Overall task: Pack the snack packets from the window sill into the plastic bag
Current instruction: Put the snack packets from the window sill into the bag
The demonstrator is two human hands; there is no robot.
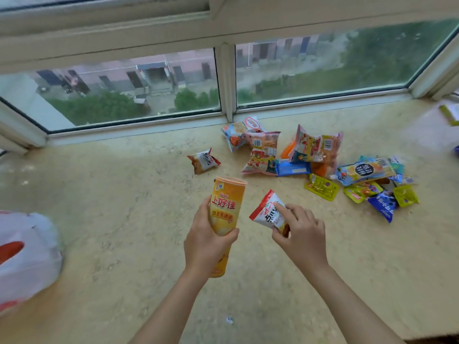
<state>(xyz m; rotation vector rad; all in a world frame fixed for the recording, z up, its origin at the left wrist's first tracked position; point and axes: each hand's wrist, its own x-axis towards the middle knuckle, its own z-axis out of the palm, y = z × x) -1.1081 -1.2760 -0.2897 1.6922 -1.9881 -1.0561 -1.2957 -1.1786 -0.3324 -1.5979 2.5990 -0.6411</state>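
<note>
Two bare forearms reaching up from the near edge over a window sill (124,219) of mottled, yellowish polished stone. Left hand (207,242) wrapped around a tall orange cardboard-looking tube of chips (224,214), tilted, its pale rimmed lid away from the camera. Right hand (301,234) pinching a small crinkly red-and-white packet (267,212) between thumb and fingers, held clear of the stone. Farther back, a matching small packet (203,160) lying alone. Beside it toward the window frame (226,83), puffy pillow-shaped pink packets (262,152), glossy. To the right, a loose heap of flat foil sachets (367,180), yellow-green and blue, overlapping. At the left edge, a soft white plastic bag (27,256) with red print, bulging, possibly already part filled; well apart from both hands and the heap
</note>
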